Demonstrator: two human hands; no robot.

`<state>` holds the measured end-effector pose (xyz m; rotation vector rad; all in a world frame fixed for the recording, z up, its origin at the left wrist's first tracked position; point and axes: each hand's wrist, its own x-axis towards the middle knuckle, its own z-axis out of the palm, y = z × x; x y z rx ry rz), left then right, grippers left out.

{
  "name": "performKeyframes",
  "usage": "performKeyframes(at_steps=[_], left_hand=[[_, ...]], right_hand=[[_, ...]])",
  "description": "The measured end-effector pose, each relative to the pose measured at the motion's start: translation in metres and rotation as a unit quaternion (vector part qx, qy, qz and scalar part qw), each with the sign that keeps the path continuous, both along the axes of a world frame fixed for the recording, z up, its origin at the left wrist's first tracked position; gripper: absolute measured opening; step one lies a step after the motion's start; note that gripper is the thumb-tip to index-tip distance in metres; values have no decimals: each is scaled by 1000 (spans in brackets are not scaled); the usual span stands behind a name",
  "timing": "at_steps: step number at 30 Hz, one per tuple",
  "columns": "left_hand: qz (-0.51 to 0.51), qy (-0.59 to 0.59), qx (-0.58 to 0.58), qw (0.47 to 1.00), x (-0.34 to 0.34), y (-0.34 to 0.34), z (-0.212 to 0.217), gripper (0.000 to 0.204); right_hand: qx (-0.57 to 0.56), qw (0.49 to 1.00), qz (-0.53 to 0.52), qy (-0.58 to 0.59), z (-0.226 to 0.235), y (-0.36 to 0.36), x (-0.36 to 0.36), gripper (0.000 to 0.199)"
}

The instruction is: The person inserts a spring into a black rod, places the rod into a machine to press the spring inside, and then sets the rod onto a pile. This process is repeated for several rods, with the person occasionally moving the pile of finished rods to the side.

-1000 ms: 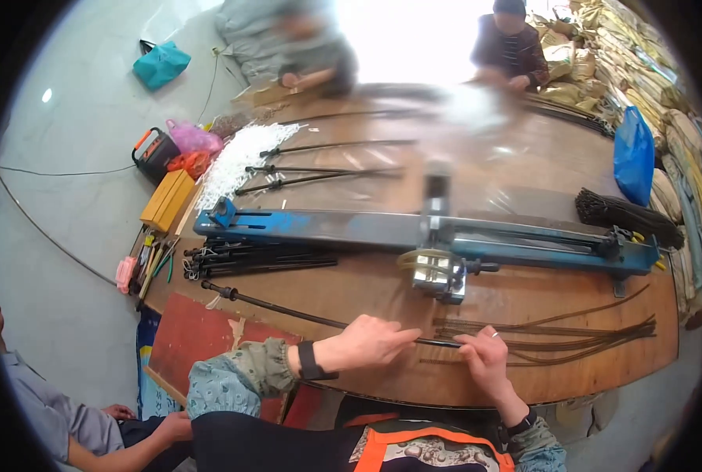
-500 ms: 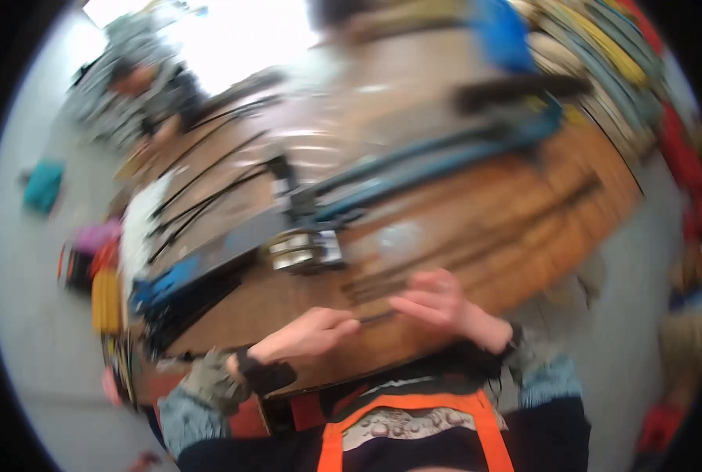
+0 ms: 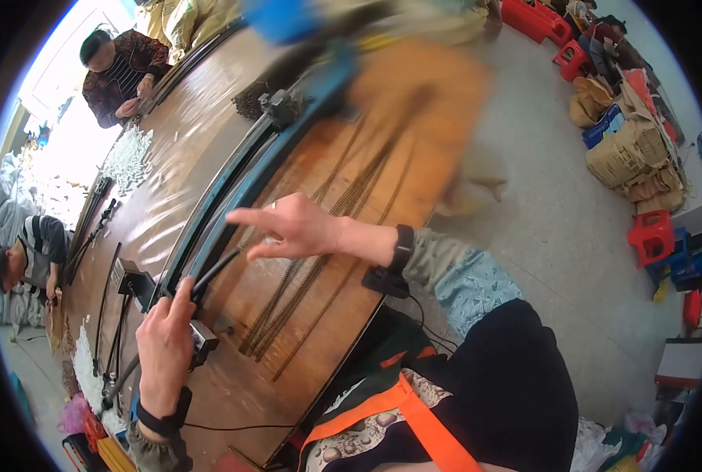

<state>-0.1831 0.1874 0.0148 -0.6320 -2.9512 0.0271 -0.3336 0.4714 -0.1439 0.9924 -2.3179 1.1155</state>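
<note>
So my view has swung well round to the right since half a second ago. The long blue metal rail [image 3: 245, 181] now climbs steeply from lower left to top centre, and the red plastic stool [image 3: 651, 238] at the right edge has come into frame.

Both hands were down near the lower centre; now my left hand [image 3: 165, 346] sits lower left and my right hand [image 3: 296, 228] is out past the middle, over the desk. Left fingers are closed on the slim, round black rod [image 3: 219, 270], which points up and to the right from there, left of centre in the frame. My right fingers were pinching that rod a second ago. Now they're spread, index stretched out and thumb just beside the rod's end; can't tell if the thumb touches it.

The thin, ribbed brown rods [image 3: 319, 267] lie in a loose bundle on the brown wooden desk [image 3: 284, 393], below my right hand. A small black box with a cable [image 3: 386, 282] is by the desk's edge, under my right wrist.

For writing, the brown paper sacks [image 3: 626, 161] at upper right carry dark print, too small to read reliably. The blue bag [image 3: 280, 16] up top is just a blur.
</note>
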Motion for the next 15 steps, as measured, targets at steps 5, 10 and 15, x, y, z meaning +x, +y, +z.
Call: performKeyframes(at_steps=[5,10,15], left_hand=[[-31,52,-17,998,-27,21,-4,40],[-46,-12,65,997,-33,37,-18,34],[-20,5,-2,1000,-24,16,-17,29]], right_hand=[[-27,994,-40,96,14,29,-16,51],[34,973,68,217,7,23,-13,53],[105,989,-100,-20,15,-1,13,54]])
